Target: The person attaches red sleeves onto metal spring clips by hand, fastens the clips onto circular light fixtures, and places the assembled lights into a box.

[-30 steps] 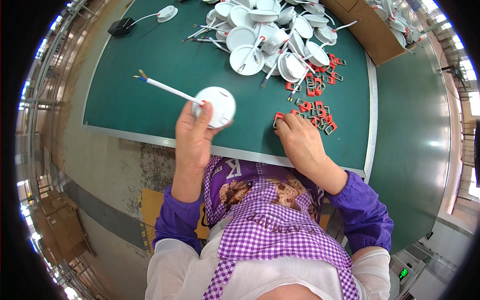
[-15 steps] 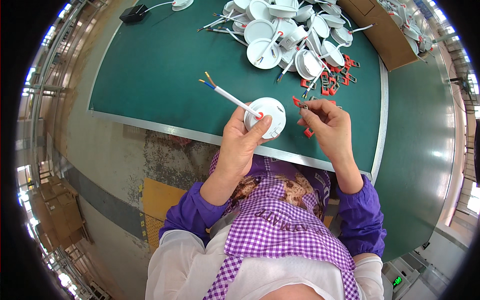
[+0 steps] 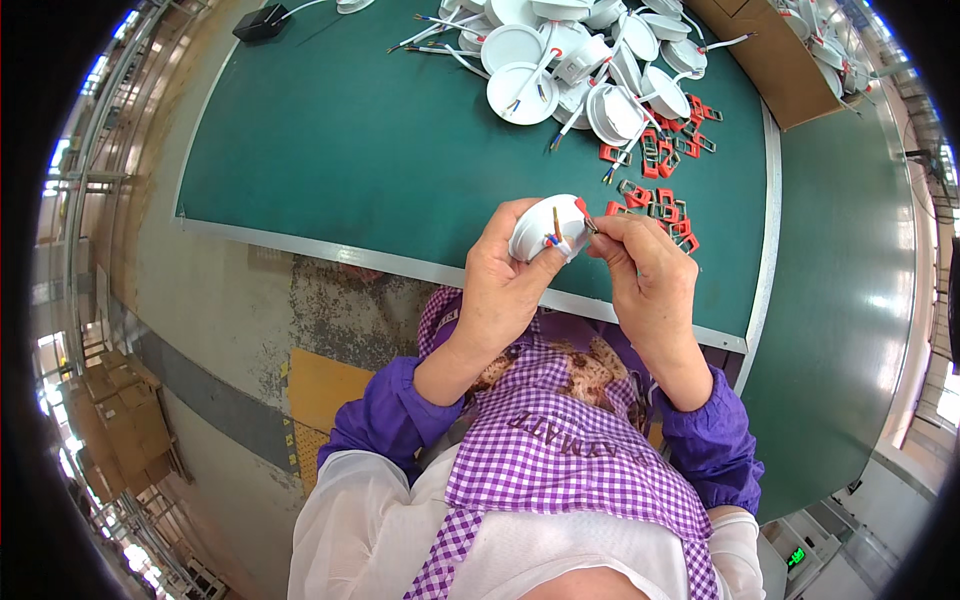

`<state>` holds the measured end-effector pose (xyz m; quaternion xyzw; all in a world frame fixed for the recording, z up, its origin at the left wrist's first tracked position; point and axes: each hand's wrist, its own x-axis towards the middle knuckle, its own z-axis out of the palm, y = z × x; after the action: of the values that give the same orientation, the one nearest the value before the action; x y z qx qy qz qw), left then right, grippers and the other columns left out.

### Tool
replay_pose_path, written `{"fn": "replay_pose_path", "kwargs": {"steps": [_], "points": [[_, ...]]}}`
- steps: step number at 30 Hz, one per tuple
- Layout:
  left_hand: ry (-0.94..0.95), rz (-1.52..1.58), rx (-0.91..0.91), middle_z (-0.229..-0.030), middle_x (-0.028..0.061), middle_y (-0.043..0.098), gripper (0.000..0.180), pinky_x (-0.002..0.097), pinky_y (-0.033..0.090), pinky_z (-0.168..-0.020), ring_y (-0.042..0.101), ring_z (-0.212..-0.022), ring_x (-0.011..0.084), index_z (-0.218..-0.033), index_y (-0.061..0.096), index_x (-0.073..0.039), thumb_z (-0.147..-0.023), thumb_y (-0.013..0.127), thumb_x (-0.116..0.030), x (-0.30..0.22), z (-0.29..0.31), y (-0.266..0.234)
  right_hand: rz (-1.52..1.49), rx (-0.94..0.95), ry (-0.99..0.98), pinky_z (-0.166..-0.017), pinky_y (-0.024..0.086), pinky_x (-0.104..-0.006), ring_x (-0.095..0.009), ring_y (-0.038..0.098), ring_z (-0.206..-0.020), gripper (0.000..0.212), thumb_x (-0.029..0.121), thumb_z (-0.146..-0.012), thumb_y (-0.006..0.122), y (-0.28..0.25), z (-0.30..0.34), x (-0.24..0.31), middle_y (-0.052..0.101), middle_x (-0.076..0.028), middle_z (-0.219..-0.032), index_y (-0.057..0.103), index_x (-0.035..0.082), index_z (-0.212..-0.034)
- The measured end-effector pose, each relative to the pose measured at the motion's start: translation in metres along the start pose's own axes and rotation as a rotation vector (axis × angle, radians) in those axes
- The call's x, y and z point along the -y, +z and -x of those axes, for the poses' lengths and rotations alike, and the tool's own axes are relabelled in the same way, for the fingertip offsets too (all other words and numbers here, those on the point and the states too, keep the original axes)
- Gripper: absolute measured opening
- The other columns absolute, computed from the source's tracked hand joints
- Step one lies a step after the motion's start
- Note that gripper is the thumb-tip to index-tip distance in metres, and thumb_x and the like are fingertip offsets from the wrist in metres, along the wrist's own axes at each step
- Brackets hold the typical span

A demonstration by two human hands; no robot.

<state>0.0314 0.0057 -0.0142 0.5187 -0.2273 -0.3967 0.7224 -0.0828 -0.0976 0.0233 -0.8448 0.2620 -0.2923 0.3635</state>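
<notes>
My left hand is closed around a round white downlight, which is tilted with its wire ends pointing toward me. Brown and blue conductors show at the end of its short cable. Between thumb and fingers, my right hand pinches a small red-and-metal spring clip against the right edge of the downlight. Just beyond the right hand lie several loose red clips. Whether the clip is seated in the housing cannot be made out.
A heap of white downlights with trailing cables covers the back of the green table. More red clips lie beside it. At the back right stands a cardboard box; a black block sits at the far left.
My right hand has moved left, bringing the clip against the downlight. My left hand has turned and tilted the downlight, swinging its cable from the far left toward me.
</notes>
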Motion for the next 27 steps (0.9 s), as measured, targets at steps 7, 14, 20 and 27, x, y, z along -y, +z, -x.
{"fn": "replay_pose_path", "kwargs": {"steps": [7,14,20,27], "points": [[0.080,-0.169,0.017,-0.108,0.0072,0.062,0.035,0.0265,0.052,-0.087,0.060,-0.102,0.0125,-0.119,0.053,0.000,-0.088,0.068,-0.002,0.000,-0.002,0.001,0.053,-0.053,-0.056,-0.063,0.054,-0.0320,-0.025,0.068,-0.073,0.015,-0.004,-0.083,0.065,0.005,0.003,-0.003,0.066,-0.012,-0.087,0.064,-0.001,-0.097],[-0.005,-0.089,0.051,-0.105,0.0055,0.062,0.032,0.0250,0.050,-0.083,0.059,-0.097,0.0103,-0.117,0.053,0.000,-0.089,0.068,-0.005,-0.002,0.010,0.010,0.048,-0.133,-0.167,-0.062,0.053,-0.0277,-0.023,0.068,-0.074,0.015,-0.004,-0.084,0.066,0.000,0.001,-0.018,0.066,-0.013,-0.081,0.064,-0.002,-0.099],[0.016,0.035,0.025,-0.109,0.0074,0.062,0.033,0.0272,0.052,-0.085,0.061,-0.100,0.0116,-0.121,0.050,0.001,-0.091,0.065,-0.002,-0.002,0.001,0.007,-0.112,-0.143,0.075,-0.062,0.051,-0.0285,-0.019,0.067,-0.072,0.012,-0.001,-0.087,0.065,-0.005,0.007,-0.007,0.066,-0.011,-0.082,0.065,-0.001,-0.100],[0.084,-0.100,-0.010,-0.109,0.0073,0.062,0.035,0.0264,0.051,-0.085,0.060,-0.099,0.0113,-0.121,0.051,0.000,-0.090,0.065,-0.001,0.003,-0.001,0.009,-0.013,-0.089,0.029,-0.062,0.052,-0.0301,-0.022,0.066,-0.070,0.013,-0.002,-0.087,0.063,0.000,0.011,-0.002,0.065,-0.013,-0.088,0.064,-0.002,-0.100]]}}
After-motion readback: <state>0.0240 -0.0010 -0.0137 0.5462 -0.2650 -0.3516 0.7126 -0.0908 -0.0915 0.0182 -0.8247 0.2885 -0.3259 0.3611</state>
